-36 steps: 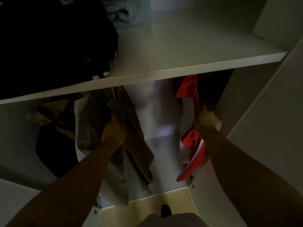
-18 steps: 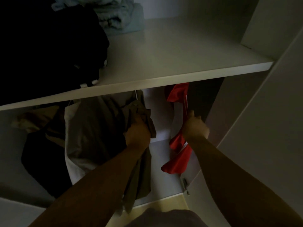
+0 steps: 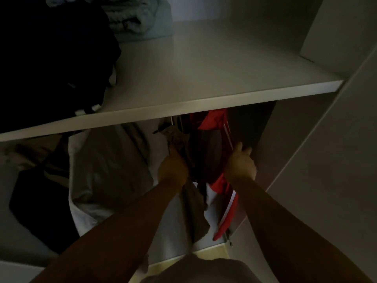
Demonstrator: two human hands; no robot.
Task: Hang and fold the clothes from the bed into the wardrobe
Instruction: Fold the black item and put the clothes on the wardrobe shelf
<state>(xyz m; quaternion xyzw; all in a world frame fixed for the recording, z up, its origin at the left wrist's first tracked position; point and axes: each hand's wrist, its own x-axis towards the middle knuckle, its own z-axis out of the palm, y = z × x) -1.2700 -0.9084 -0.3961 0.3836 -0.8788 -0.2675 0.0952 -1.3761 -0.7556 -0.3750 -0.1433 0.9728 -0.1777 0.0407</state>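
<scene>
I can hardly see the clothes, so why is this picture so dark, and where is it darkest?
Head view: dim all over, no lamp in sight; the white shelf catches most light; the black pile on its left is solid shadow without detail; below, the red garment shows colour while the khaki garment looks nearly grey.

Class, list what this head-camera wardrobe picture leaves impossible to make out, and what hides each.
Head view only:
- Hanging rail: hidden behind the shelf's front edge.
- Black pile: too dark, cut by the left edge.
- Fingertips of the right hand: lost in shadow by the red jacket, grip unclear.
- Fingers of the left hand: buried in the olive garment.
</scene>
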